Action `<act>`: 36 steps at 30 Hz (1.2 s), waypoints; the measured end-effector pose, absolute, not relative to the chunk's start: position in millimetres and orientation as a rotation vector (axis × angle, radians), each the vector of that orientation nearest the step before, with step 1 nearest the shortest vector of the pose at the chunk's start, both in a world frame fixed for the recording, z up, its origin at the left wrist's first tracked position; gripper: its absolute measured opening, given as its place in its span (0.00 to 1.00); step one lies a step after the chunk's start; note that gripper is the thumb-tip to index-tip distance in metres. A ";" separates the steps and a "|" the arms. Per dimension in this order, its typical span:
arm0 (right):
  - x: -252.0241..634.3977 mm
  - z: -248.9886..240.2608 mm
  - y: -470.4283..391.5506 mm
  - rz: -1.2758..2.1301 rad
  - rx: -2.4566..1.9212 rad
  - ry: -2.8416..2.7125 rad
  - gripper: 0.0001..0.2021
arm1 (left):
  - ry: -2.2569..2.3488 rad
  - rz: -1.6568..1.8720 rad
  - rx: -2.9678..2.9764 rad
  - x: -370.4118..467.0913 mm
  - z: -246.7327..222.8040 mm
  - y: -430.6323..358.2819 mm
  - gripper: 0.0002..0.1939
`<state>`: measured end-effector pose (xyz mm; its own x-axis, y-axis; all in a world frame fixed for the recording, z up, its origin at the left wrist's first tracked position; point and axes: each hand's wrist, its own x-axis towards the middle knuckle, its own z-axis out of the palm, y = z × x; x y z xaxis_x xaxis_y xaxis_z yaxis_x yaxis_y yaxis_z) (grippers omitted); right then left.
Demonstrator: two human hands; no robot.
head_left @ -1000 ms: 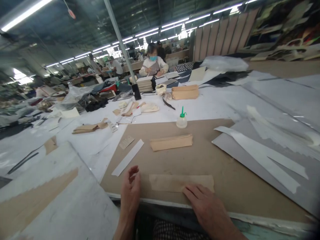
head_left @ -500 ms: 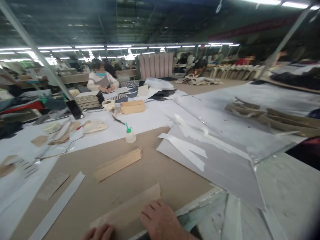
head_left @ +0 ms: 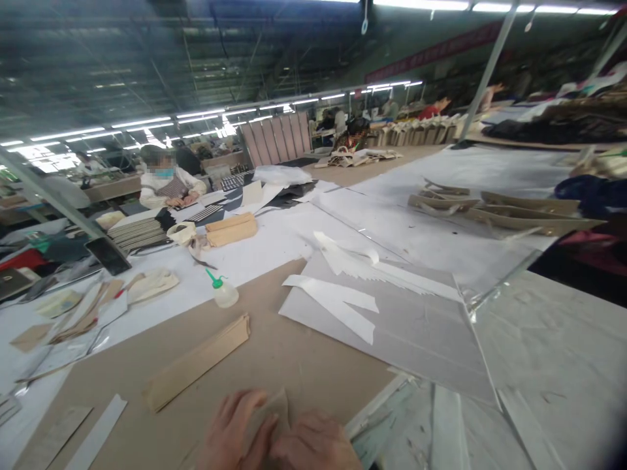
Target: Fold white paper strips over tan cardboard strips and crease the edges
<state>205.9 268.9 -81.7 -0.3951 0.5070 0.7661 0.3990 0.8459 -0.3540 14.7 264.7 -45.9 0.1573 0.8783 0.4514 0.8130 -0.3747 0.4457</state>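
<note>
My left hand is closed on a thin beige strip of cloth-like material, its thumb in front and the fingers behind. One end of the strip stands up bent between the hands. Close beside it, my right hand has its curled fingers on the same strip. The lower part of the strip is covered by both hands. Beyond them lies a folded tan strip on the brown board. A small clear bottle with a green spout stands at the far edge of the board.
White cut strips lie on a grey sheet at the right. A phone leans by a metal pole at the left. Across the table sits a co-worker. Brown strap-like pieces lie at the far right.
My left hand has moved right, up beside the right hand. The beige strip, flat under both hands before, is now gripped and bent upward. The view has turned right and tilted.
</note>
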 end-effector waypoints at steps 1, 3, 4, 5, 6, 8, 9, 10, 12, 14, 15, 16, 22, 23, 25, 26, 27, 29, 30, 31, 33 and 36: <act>224.2 -70.2 268.8 0.197 -0.706 -2.015 0.10 | 1.564 0.877 2.320 42.9 -38.8 284.0 0.08; 262.9 -52.2 268.4 0.281 -0.828 -1.977 0.09 | 1.588 0.706 2.288 97.2 -27.5 323.2 0.07; 282.0 -46.5 267.9 0.295 -0.884 -1.963 0.10 | 1.580 0.605 2.315 121.7 -24.0 342.0 0.07; 300.2 -42.9 267.4 0.284 -0.956 -1.946 0.11 | 1.581 0.573 2.331 143.5 -22.0 359.5 0.07; 317.2 -41.4 266.7 0.244 -1.028 -1.921 0.11 | 1.594 0.559 2.340 162.2 -21.4 375.2 0.09; 347.0 -42.6 265.1 0.160 -1.165 -1.862 0.09 | 1.649 0.533 2.342 189.3 -23.1 400.5 0.11; 359.7 -44.5 264.4 0.132 -1.219 -1.833 0.08 | 1.677 0.520 2.333 197.7 -24.7 409.8 0.12; 370.9 -46.8 263.9 0.107 -1.257 -1.806 0.08 | 1.699 0.506 2.319 203.1 -26.3 417.1 0.11; 388.8 -51.2 263.8 0.074 -1.310 -1.771 0.08 | 1.715 0.484 2.280 207.2 -29.0 426.2 0.07; 400.4 -54.1 265.9 0.051 -1.346 -1.759 0.08 | 1.703 0.488 2.232 206.1 -30.9 430.2 0.02; 404.0 -54.6 268.1 0.043 -1.357 -1.760 0.08 | 1.694 0.504 2.201 204.8 -31.6 431.2 0.04; 406.1 -54.3 271.0 0.044 -1.368 -1.767 0.08 | 1.684 0.529 2.165 203.4 -32.3 431.9 0.08; 400.1 -41.4 302.5 0.092 -1.365 -1.880 0.10 | 1.505 0.779 1.776 182.6 -37.8 443.1 0.06; 397.4 -39.8 310.6 0.096 -1.351 -1.900 0.11 | 1.454 0.831 1.678 175.4 -38.5 445.7 0.07; 390.1 -38.8 330.3 0.104 -1.317 -1.958 0.14 | 1.347 0.956 1.458 159.2 -39.0 450.0 0.08; 384.8 -39.5 342.2 0.106 -1.295 -2.000 0.15 | 1.290 1.025 1.342 150.9 -38.8 451.3 0.09; 378.1 -40.8 355.4 0.114 -1.277 -2.047 0.16 | 1.232 1.093 1.229 143.1 -38.2 451.9 0.09; 360.0 -43.9 383.9 0.134 -1.238 -2.138 0.17 | 1.113 1.207 1.029 129.8 -36.2 451.1 0.11; 348.8 -45.2 398.3 0.150 -1.220 -2.196 0.18 | 1.059 1.252 0.944 124.7 -35.0 449.9 0.11; 336.8 -46.1 412.1 0.163 -1.205 -2.253 0.19 | 1.010 1.290 0.870 120.5 -33.7 448.3 0.10; 312.5 -46.6 435.5 0.187 -1.197 -2.354 0.20 | 0.934 1.350 0.748 114.8 -31.5 444.4 0.07; 284.3 -46.3 456.1 0.212 -1.283 -2.417 0.17 | 0.865 1.417 0.628 110.1 -28.7 437.5 0.02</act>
<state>284.3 456.1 -46.3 -0.5021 0.8210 0.2716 0.7612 0.5687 -0.3117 110.1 437.5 -28.7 -0.0524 0.9892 -0.1370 -0.5744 0.0823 0.8144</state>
